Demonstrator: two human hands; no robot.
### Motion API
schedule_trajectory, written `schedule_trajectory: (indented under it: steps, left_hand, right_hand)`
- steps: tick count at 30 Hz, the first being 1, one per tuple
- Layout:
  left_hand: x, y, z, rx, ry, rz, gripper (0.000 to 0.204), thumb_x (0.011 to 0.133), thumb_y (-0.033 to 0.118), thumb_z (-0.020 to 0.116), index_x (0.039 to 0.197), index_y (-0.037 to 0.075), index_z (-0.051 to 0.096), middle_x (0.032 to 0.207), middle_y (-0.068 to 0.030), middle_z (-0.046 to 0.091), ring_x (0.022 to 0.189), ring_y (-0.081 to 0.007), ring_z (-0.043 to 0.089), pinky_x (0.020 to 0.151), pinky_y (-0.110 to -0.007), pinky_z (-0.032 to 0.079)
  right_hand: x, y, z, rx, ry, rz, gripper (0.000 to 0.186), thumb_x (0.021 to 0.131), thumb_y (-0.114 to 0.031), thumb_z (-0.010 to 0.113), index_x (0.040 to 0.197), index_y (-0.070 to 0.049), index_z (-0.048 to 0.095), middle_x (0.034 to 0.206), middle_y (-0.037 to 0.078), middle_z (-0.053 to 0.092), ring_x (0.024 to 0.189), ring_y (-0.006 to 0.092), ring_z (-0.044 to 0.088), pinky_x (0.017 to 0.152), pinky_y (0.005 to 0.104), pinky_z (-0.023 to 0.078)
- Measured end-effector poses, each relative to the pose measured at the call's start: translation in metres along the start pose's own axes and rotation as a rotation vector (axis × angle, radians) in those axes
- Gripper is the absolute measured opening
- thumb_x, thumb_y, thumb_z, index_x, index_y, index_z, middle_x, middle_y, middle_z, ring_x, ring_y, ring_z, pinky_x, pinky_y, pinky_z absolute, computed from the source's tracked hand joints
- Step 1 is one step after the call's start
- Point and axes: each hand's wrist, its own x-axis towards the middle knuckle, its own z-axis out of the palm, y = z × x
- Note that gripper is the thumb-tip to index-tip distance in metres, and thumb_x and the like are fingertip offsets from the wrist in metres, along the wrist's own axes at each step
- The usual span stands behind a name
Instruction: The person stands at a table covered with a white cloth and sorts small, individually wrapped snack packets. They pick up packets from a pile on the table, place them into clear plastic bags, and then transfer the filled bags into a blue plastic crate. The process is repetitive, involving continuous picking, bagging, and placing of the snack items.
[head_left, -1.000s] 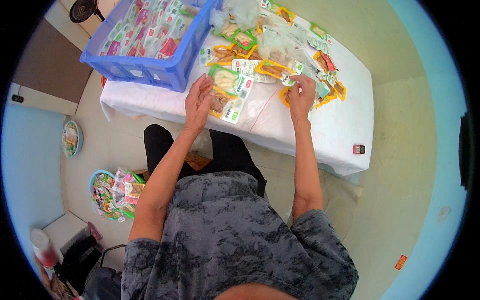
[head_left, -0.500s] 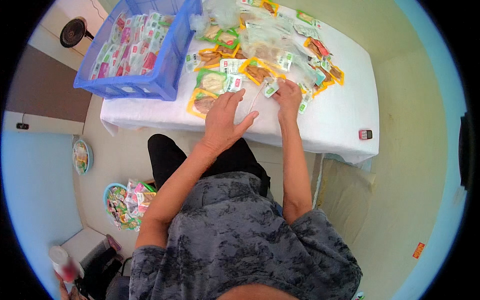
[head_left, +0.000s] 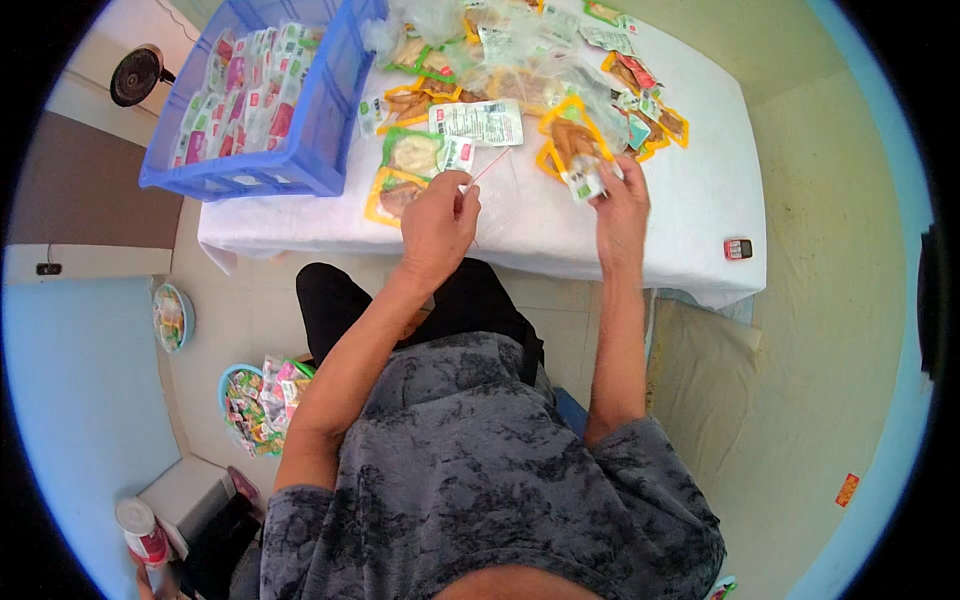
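Note:
My right hand (head_left: 622, 205) grips the near end of a yellow-edged food packet (head_left: 575, 138) showing brown pieces inside; it is tilted up off the white cloth. Another yellow edge shows just behind it. My left hand (head_left: 438, 225) is closed at the edge of a clear plastic bag (head_left: 495, 195) with a thin red line along it. The bag is hard to make out against the cloth. Beside the left hand lie a yellow-edged packet (head_left: 396, 192) and a green-edged packet (head_left: 415, 153) with pale contents. A white printed packet (head_left: 478, 122) lies beyond them.
A blue crate (head_left: 318, 168) full of packets stands at the table's left. More packets and clear bags (head_left: 520, 85) are heaped at the back. A small red-black device (head_left: 738, 249) sits at right. Tubs of packets (head_left: 240, 410) stand on the floor. Another person's hand is by a red-white container (head_left: 142, 530).
My right hand has moved right, lifting the yellow-edged packet away from the others. My left hand has closed from spread fingers onto the clear bag.

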Motion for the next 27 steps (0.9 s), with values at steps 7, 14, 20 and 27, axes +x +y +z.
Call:
schedule_trajectory:
  steps: [7, 14, 20, 27]
  left_hand:
    - [0.014, 0.012, -0.006, -0.071, 0.069, -0.014, 0.014, 0.096, 0.016, 0.067, 0.1, 0.002, 0.065, 0.061, -0.0112, 0.059, 0.053, -0.0216, 0.058, 0.051, -0.034, 0.044]
    - [0.015, 0.024, -0.006, 0.047, 0.079, 0.157, 0.013, 0.097, 0.016, 0.067, 0.1, 0.003, 0.068, 0.068, -0.0146, 0.065, 0.056, -0.022, 0.063, 0.053, -0.034, 0.047]
    - [0.007, 0.035, 0.003, 0.076, 0.063, 0.334, 0.012, 0.095, 0.014, 0.066, 0.103, 0.005, 0.068, 0.079, -0.0164, 0.069, 0.069, -0.0342, 0.068, 0.059, -0.041, 0.052]
    - [0.003, 0.042, 0.001, 0.088, 0.02, 0.305, 0.011, 0.094, 0.015, 0.066, 0.101, 0.007, 0.066, 0.08, -0.0151, 0.068, 0.07, -0.0355, 0.068, 0.059, -0.042, 0.052]
  right_hand:
    - [-0.046, -0.017, -0.016, -0.126, -0.176, 0.07, 0.01, 0.095, -0.012, 0.063, 0.105, -0.009, 0.061, 0.086, -0.003, 0.063, 0.071, 0.0037, 0.055, 0.06, 0.0226, 0.041]
    - [-0.049, 0.006, 0.027, -0.239, -0.292, 0.077, 0.01, 0.096, -0.007, 0.065, 0.105, -0.007, 0.062, 0.087, -0.003, 0.063, 0.073, 0.0039, 0.054, 0.063, 0.0217, 0.041]
    - [-0.04, 0.032, 0.066, -0.147, -0.417, 0.165, 0.012, 0.099, -0.003, 0.056, 0.109, -0.003, 0.061, 0.097, 0.002, 0.065, 0.086, 0.0072, 0.059, 0.074, 0.0249, 0.049]
    - [-0.044, 0.068, 0.088, 0.074, -0.323, 0.286, 0.021, 0.101, -0.012, 0.054, 0.118, -0.001, 0.06, 0.106, 0.007, 0.066, 0.093, 0.0152, 0.062, 0.082, 0.0308, 0.053]
